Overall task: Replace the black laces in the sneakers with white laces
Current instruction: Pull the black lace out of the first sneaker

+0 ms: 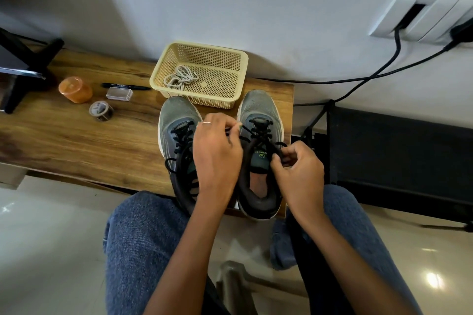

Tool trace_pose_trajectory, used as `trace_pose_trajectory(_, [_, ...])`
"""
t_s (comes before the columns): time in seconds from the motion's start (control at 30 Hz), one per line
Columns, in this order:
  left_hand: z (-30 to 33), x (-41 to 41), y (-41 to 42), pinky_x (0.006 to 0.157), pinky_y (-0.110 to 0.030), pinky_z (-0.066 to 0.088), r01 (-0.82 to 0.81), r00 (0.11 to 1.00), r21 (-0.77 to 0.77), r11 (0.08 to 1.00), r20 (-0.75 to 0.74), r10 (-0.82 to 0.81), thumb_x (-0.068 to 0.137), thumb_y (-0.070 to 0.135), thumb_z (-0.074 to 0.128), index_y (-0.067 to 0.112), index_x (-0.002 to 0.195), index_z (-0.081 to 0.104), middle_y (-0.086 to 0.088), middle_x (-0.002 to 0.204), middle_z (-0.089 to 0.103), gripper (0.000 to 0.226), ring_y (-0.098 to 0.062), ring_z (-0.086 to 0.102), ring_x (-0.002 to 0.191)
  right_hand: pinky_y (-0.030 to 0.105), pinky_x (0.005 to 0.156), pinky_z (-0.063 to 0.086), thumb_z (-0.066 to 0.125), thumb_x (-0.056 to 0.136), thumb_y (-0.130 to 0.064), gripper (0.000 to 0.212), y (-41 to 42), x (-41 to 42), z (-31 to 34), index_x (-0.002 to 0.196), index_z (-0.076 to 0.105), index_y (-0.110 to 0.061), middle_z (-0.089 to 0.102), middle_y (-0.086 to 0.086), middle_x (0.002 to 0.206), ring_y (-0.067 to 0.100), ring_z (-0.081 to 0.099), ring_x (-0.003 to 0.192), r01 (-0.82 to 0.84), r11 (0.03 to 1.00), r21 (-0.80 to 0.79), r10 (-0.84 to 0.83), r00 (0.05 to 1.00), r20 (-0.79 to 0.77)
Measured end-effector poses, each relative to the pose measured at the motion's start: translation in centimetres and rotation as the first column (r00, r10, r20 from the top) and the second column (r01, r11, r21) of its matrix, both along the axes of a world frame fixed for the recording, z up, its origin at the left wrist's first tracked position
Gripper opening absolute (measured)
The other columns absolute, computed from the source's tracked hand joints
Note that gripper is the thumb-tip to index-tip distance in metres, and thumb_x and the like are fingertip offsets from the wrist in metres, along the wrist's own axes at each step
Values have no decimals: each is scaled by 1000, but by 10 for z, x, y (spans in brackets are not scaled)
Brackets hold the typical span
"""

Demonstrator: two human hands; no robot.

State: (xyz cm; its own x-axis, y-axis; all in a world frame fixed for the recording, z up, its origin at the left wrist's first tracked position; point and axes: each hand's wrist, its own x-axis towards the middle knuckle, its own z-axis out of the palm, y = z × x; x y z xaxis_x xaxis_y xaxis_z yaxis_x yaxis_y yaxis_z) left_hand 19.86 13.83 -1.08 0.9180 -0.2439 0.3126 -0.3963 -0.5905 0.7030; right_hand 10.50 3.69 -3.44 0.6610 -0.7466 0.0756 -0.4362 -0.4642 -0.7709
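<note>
Sitting at a wooden table (76,140), a person in blue jeans is working on the right sneaker (259,151) of a grey pair. Left hand (217,151) is hovering between the two shoes, fingers curled and pinching a strand of the black lace (252,130) near the lower eyelets. Right hand (297,169) is sitting at the shoe's 3 o'clock side, fingers curled and gripping the lace's other end by the top eyelets. Tongue is showing a small green logo with lettering, too small and inverted to read.

Left sneaker (176,130) is standing just beside it at 9 o'clock, its black lacing still threaded. Both toes are pointing toward 12 o'clock, touching or nearly touching a cream mesh basket (238,79). White laces (180,77) are lying bundled in the basket's left half.

Further toward 10 o'clock: a black marker (128,85) with unreadable print, a clear plastic box (119,93), an orange tub (75,89), a tape roll (101,111). Black cables (378,71) are running to a wall socket at 2 o'clock.
</note>
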Motion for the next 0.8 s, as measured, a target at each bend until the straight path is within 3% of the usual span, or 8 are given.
trace_pose_trajectory(0.1, [1,1,2,82,-42,47,-96,995,-7,995,-41,95,91,17,61,15,89,60,3,92,59,3,-14,50,88,40,61,53,67,81,-19,9,2,1,-1,79,59,-16,62,-4,76,12,60,70,2,1000,-8,-2,1000,-5])
trace_pose_trajectory(0.17, [-3,3,2,104,-45,38,-40,999,37,999,16,39,90,20,62,16,91,62,4,91,62,4,-14,51,92,42,62,53,67,82,-18,9,1,0,-1,79,59,-15,62,-3,77,13,60,71,24,1000,0,-24,1000,5])
trace_pose_trajectory(0.23, [-4,6,1,118,-43,17,83,992,95,992,88,-91,87,24,65,18,101,65,3,95,65,15,-18,54,103,42,63,52,68,82,-17,9,-1,-1,-1,80,60,-14,62,-2,78,13,60,72,29,1000,1,-29,999,22])
trace_pose_trajectory(0.33, [-6,1,-4,117,-45,13,282,942,227,932,116,-314,78,32,72,23,114,66,7,104,67,37,-19,49,117,42,64,53,68,83,-20,9,0,-2,-1,83,60,-15,62,-3,79,13,60,73,-3,1000,-16,4,1000,17])
trace_pose_trajectory(0.4, [-10,-1,-8,117,-44,11,345,913,274,898,124,-389,73,33,77,24,102,73,9,105,69,31,-20,51,116,43,64,52,68,83,-22,10,1,-2,-2,83,60,-16,62,-3,79,14,60,73,-6,1000,-22,6,1000,8])
trace_pose_trajectory(0.57, [-14,2,-9,117,-39,4,350,914,262,899,114,-389,74,29,79,20,79,75,7,92,71,12,-19,54,108,44,64,53,68,83,-21,9,0,-1,-2,84,61,-16,63,-3,80,14,61,74,-2,1000,-6,2,1000,6])
trace_pose_trajectory(0.8, [-12,-3,-10,118,-40,5,222,954,217,951,156,-258,80,15,72,14,78,65,1,83,64,8,-19,58,92,43,64,53,66,83,-23,8,1,2,-1,84,60,-18,62,-5,81,13,60,75,13,999,-30,-13,1000,-25])
